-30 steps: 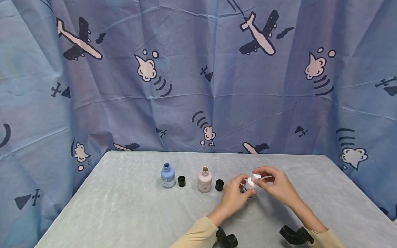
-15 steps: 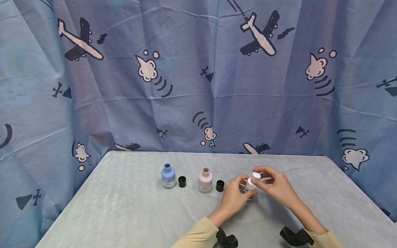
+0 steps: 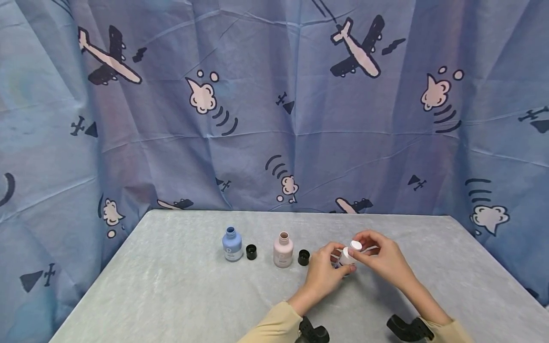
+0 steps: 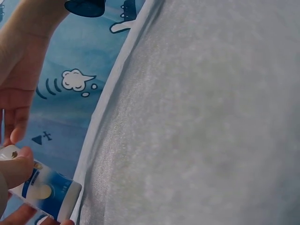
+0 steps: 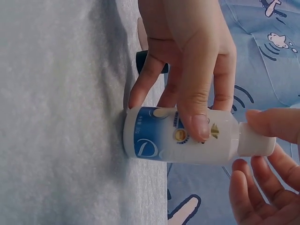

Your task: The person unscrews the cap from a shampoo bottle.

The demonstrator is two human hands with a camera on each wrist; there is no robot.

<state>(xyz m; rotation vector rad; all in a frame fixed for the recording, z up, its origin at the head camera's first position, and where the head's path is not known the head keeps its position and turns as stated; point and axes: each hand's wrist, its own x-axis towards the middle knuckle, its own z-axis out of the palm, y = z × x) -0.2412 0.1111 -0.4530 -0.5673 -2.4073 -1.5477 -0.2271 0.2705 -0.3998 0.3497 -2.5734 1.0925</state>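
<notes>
A white bottle with a blue label (image 5: 159, 140) stands on the table at the right of the head view, its body in the grip of my left hand (image 3: 323, 270). In the right wrist view the left thumb (image 5: 199, 124) lies across the label side. My right hand (image 3: 386, 257) pinches the bottle's white cap (image 5: 255, 140) between thumb and fingers. The cap sits at the bottle's neck; whether it is loose, I cannot tell. Part of the bottle is hidden behind the left fingers in the head view.
Left of the hands stand an uncapped pink bottle (image 3: 283, 251) and an uncapped blue bottle (image 3: 232, 246). Beside them lie two black caps, one by the pink bottle (image 3: 303, 257) and another black cap (image 3: 251, 252). A patterned curtain (image 3: 266, 105) hangs behind the table (image 3: 171, 286).
The fingers of my right hand have shifted slightly on the cap. My left hand keeps its hold on the bottle, and the other bottles have not moved.
</notes>
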